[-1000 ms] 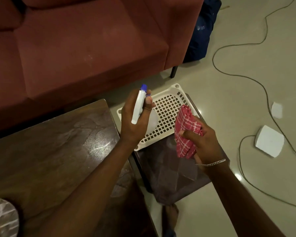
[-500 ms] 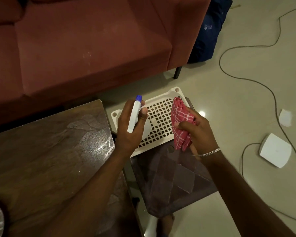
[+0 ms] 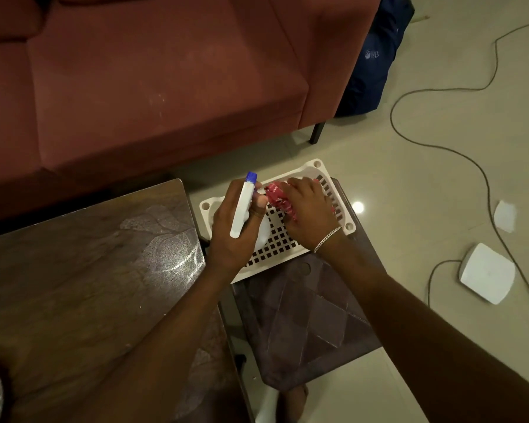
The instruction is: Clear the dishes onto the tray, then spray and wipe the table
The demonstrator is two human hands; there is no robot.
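Red cloth (image 3: 280,204), bunched in the right grip (image 3: 310,215), has sunk onto the tray (image 3: 317,167) (left grip (image 3: 231,239) still clasps spray bottle (image 3: 243,206)).

Person: bare forearms (image 3: 153,346), 1 bracelet (image 3: 327,239).
Bracelet = thin silver chain w/ fine links, on the wrist just behind the right hand (image 3: 310,213); left hand (image 3: 231,236) & both forearms bare as far as seen.

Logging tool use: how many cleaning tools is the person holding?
2. A spray bottle in the left hand; a red checked cloth in the right hand, both over the white perforated tray. No others visible.
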